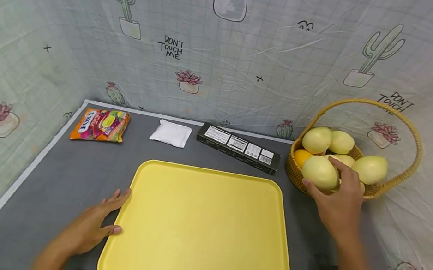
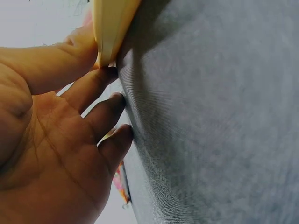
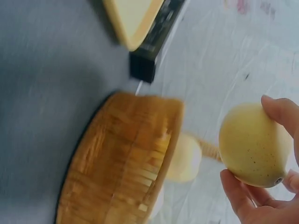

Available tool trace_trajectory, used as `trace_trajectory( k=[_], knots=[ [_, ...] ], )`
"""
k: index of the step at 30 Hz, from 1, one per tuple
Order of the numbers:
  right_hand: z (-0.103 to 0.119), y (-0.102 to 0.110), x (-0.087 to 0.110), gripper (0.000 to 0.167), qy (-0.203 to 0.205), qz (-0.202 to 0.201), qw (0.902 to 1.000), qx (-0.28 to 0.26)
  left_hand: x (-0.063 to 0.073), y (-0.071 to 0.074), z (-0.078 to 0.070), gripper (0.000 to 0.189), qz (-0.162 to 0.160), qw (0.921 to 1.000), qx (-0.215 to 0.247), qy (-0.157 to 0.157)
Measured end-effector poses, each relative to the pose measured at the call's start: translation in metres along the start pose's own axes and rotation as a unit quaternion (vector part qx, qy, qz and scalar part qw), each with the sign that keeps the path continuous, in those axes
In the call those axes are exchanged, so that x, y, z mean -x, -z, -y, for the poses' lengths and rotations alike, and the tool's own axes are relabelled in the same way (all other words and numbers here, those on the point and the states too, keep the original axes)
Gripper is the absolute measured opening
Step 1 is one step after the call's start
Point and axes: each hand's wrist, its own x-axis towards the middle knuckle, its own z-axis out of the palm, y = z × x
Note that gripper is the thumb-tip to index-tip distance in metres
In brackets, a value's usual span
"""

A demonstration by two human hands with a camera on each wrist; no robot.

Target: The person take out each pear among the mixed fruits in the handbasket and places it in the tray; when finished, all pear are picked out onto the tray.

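Note:
My right hand (image 1: 341,200) grips a pale yellow, oval pear-like fruit (image 1: 320,172) between thumb and fingers over the front of a wicker basket (image 1: 384,190). The right wrist view shows that fruit (image 3: 254,144) with dark specks and a small brown end, raised past the basket rim (image 3: 176,121). More pale fruits (image 1: 316,139) and an orange fruit (image 1: 302,157) lie in the basket. At the left edge of a yellow tray (image 1: 202,231), my left hand (image 1: 91,223) rests with fingers extended, thumb and index fingertip touching the rim (image 2: 106,39).
Behind the tray lie a black printed box (image 1: 238,147), a white packet (image 1: 171,133) and a colourful Fox's candy bag (image 1: 101,125). The basket's tall handle (image 1: 418,137) arches over the fruit. A cactus-print curtain (image 1: 227,62) encloses the grey table (image 1: 44,188).

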Motion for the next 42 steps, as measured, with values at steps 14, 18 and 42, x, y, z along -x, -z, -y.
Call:
trace_trajectory(
  k=[14,18,42],
  knots=[
    [0.020,-0.026,0.022,0.081,0.020,0.082,0.9962,-0.021,-0.002,-0.001,-0.006,0.094,0.009,0.9992,-0.007,0.038],
    [0.020,-0.035,0.027,0.080,0.025,0.117,0.9927,-0.018,-0.001,-0.001,-0.008,0.094,0.009,0.9991,-0.009,0.042],
    [0.015,-0.061,0.027,0.072,0.003,0.252,0.9677,-0.005,-0.001,0.001,-0.011,0.095,0.018,0.9985,-0.004,0.053]
  ],
)
